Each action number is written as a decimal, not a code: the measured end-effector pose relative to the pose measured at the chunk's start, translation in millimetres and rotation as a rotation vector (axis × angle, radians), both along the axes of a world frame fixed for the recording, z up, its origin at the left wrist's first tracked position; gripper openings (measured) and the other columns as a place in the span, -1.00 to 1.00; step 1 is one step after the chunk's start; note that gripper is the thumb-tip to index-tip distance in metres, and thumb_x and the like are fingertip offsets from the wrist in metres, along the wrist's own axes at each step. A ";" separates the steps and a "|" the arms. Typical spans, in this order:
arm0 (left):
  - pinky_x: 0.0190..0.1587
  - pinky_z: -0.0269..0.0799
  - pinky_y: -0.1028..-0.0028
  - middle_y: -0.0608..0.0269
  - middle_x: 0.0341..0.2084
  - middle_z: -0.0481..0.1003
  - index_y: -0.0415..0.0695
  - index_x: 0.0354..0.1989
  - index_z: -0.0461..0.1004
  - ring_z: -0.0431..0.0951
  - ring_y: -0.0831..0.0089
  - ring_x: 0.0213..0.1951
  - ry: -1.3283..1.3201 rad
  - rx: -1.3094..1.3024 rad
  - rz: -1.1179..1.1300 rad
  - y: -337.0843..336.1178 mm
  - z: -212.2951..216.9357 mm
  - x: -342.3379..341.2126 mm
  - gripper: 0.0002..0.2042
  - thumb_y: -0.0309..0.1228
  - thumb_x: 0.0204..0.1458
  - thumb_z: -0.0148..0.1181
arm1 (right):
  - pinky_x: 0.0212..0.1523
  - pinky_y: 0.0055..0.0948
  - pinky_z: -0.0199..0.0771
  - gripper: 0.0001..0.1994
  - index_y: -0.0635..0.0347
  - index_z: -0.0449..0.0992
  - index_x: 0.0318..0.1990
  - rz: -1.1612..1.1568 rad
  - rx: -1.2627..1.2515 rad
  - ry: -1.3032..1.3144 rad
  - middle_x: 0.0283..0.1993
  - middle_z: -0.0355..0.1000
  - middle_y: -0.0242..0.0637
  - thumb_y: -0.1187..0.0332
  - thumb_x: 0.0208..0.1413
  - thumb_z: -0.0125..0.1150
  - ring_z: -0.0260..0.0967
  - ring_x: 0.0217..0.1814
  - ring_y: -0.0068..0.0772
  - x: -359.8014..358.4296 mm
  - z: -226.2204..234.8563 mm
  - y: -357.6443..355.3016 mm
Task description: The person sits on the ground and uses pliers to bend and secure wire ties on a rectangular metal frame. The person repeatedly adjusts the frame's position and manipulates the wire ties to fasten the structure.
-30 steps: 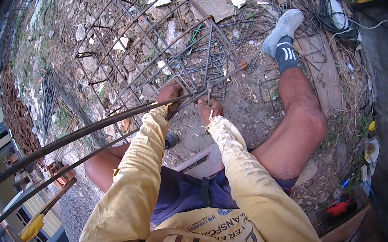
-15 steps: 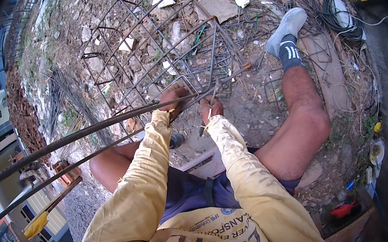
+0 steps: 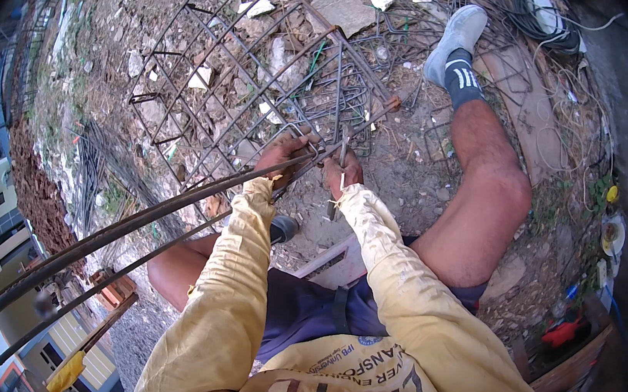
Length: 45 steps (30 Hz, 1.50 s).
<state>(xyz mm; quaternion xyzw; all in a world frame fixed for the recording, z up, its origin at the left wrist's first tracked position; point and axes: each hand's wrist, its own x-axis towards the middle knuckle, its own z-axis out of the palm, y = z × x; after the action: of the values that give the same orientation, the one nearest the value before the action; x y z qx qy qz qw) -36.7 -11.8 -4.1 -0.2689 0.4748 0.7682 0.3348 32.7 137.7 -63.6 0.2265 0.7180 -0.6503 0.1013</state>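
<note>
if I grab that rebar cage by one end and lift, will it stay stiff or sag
The rebar cage would probably stay fairly stiff: long bars are crossed by many closed loops. It likely feels heavy for its open look, being all steel. It seems unlikely to roll, with flat sides on rubble. The left hand grips its near end; the right hand holds a thin tool.

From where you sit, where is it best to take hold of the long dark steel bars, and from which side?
Probably near the cage end, where the left hand already grasps the long steel bars, coming from above. The bars run low and slanting toward the lower left, bundled close together, so one hand can likely wrap them there, beside the rebar cage.
</note>
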 end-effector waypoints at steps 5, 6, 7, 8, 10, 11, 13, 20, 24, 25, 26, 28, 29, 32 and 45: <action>-0.21 0.53 0.50 0.08 -0.16 0.55 -0.22 0.16 0.21 0.58 0.38 -0.22 -0.053 -0.038 -0.052 -0.3 8.1 -4.6 -0.65 -0.46 0.20 -0.05 | -0.17 -0.35 0.40 -0.53 0.13 0.33 0.18 -0.020 -0.222 -0.085 -0.17 0.48 -0.13 0.42 0.05 0.12 0.42 -0.21 -0.29 -12.0 24.7 8.8; -0.22 0.52 0.50 0.07 -0.16 0.55 -0.22 0.15 0.22 0.58 0.37 -0.22 -0.052 -0.035 -0.060 -1.9 5.7 -5.5 -0.66 -0.45 0.20 -0.05 | -0.28 -0.41 0.39 -0.52 0.12 0.32 0.20 -0.006 -0.319 -0.113 -0.18 0.48 -0.19 0.42 0.05 0.11 0.39 -0.30 -0.39 -11.0 22.4 12.5; -0.23 0.52 0.50 0.07 -0.15 0.55 -0.22 0.14 0.23 0.59 0.37 -0.22 -0.051 -0.031 -0.068 -3.9 1.8 -5.9 -0.67 -0.45 0.21 -0.06 | -0.39 -0.47 0.39 -0.51 0.11 0.31 0.21 0.008 -0.416 -0.141 -0.19 0.48 -0.25 0.42 0.06 0.09 0.35 -0.39 -0.48 -10.1 20.4 16.0; -0.23 0.52 0.50 0.07 -0.15 0.55 -0.21 0.13 0.23 0.59 0.36 -0.23 -0.051 -0.027 -0.077 -4.8 -0.2 -7.2 -0.67 -0.45 0.21 -0.06 | -0.50 -0.53 0.38 -0.50 0.09 0.31 0.23 0.020 -0.511 -0.169 -0.20 0.47 -0.31 0.42 0.07 0.08 0.31 -0.49 -0.57 -10.4 19.6 17.9; -0.06 0.44 0.45 0.09 -0.05 0.50 -0.21 0.12 0.31 0.52 0.34 -0.06 -0.084 -0.043 -0.141 -9.3 -2.3 -9.7 -0.66 -0.42 0.17 0.01 | -0.60 -0.57 0.30 -0.49 0.09 0.30 0.24 -0.003 -0.620 -0.132 -0.23 0.47 -0.32 0.42 0.05 0.07 0.23 -0.58 -0.63 -11.4 18.2 18.0; 0.02 0.40 0.43 0.11 0.00 0.48 -0.21 0.11 0.35 0.49 0.33 0.02 -0.100 -0.050 -0.174 -10.7 -3.7 -11.5 -0.65 -0.41 0.15 0.05 | -0.65 -0.60 0.26 -0.48 0.09 0.30 0.24 -0.015 -0.673 -0.112 -0.24 0.47 -0.33 0.42 0.05 0.07 0.19 -0.62 -0.66 -12.7 17.6 18.5; -0.15 0.47 0.48 0.10 -0.10 0.53 -0.21 0.12 0.28 0.55 0.37 -0.15 0.510 -0.216 -0.394 -24.5 -22.0 0.2 -0.65 -0.39 0.19 0.01 | -0.64 -0.59 0.28 -0.50 0.10 0.33 0.20 -0.018 -0.761 -0.118 -0.27 0.46 -0.34 0.41 0.03 0.08 0.18 -0.64 -0.63 -13.3 21.6 14.3; 0.20 0.23 0.33 0.06 0.10 0.41 -0.08 0.02 0.49 0.29 0.17 0.24 0.549 -0.720 -0.865 -21.3 -9.9 -9.8 -0.64 -0.53 -0.01 0.18 | -0.68 -0.54 0.25 -0.69 0.13 0.48 -0.06 -0.148 -0.719 -0.230 -0.32 0.46 -0.32 0.32 0.00 0.15 0.21 -0.69 -0.56 -8.5 25.2 15.4; 0.20 0.24 0.35 0.07 0.09 0.43 -0.07 0.05 0.48 0.33 0.18 0.22 0.329 -0.435 -0.679 -10.1 5.5 -11.9 -0.63 -0.54 0.01 0.18 | -0.68 -0.52 0.25 -0.72 0.13 0.49 -0.10 -0.232 -0.637 -0.258 -0.36 0.46 -0.31 0.25 0.04 0.17 0.25 -0.69 -0.55 -5.4 34.9 14.7; 0.19 0.25 0.35 0.06 0.08 0.44 -0.07 0.05 0.47 0.34 0.18 0.21 0.350 -0.480 -0.739 -7.4 8.6 -12.6 -0.62 -0.55 0.01 0.17 | -0.68 -0.52 0.26 -0.71 0.13 0.49 -0.10 -0.248 -0.602 -0.262 -0.36 0.47 -0.31 0.22 0.06 0.17 0.27 -0.68 -0.56 -4.5 34.4 13.9; 0.19 0.26 0.36 0.06 0.06 0.45 -0.08 0.05 0.47 0.36 0.19 0.19 0.331 -0.482 -0.731 -8.1 8.9 -12.7 -0.63 -0.55 0.02 0.17 | -0.68 -0.52 0.26 -0.70 0.13 0.49 -0.10 -0.259 -0.570 -0.265 -0.37 0.48 -0.31 0.18 0.08 0.18 0.28 -0.67 -0.56 -3.2 33.3 11.9; 0.18 0.27 0.38 0.08 0.04 0.47 -0.11 0.04 0.47 0.39 0.24 0.16 0.251 -0.439 -0.641 -15.2 -2.2 -10.3 -0.66 -0.54 0.05 0.15 | -0.69 -0.52 0.27 -0.67 0.13 0.48 -0.11 -0.250 -0.537 -0.266 -0.38 0.49 -0.30 0.10 0.11 0.17 0.29 -0.67 -0.56 -2.1 33.9 8.0; 0.17 0.28 0.39 0.10 0.02 0.48 -0.14 0.04 0.47 0.40 0.27 0.15 0.190 -0.387 -0.570 -12.1 -1.4 -11.3 -0.68 -0.53 0.07 0.14 | -0.69 -0.52 0.27 -0.65 0.13 0.48 -0.11 -0.254 -0.517 -0.268 -0.38 0.50 -0.29 0.06 0.12 0.17 0.30 -0.66 -0.57 -1.2 31.0 7.8; -0.01 0.36 0.49 0.23 -0.17 0.54 -0.25 -0.06 0.49 0.48 0.46 -0.10 0.265 -0.435 -0.535 -13.7 -12.9 -6.0 -0.70 -0.28 0.21 0.03 | -0.71 -0.52 0.27 -0.63 0.15 0.46 -0.14 -0.278 -0.448 -0.283 -0.37 0.52 -0.25 0.03 0.13 0.17 0.31 -0.66 -0.58 -1.0 24.5 2.3; -0.34 0.38 0.56 0.25 -0.37 0.55 -0.25 -0.13 0.44 0.50 0.53 -0.37 0.221 -0.390 -0.125 -13.2 -41.2 16.7 -0.69 -0.21 0.20 0.05 | -0.73 -0.50 0.16 -0.76 0.11 0.43 -0.20 -0.625 -0.555 -0.324 -0.64 0.30 -0.43 0.15 0.18 0.12 0.22 -0.71 -0.57 11.0 48.0 -25.2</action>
<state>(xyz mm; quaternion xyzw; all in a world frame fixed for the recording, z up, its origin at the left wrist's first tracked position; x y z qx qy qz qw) -20.0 -25.0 -45.3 -0.2130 0.6636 0.6646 0.2695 43.6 112.5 -15.6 0.4957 0.3883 -0.7739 0.0682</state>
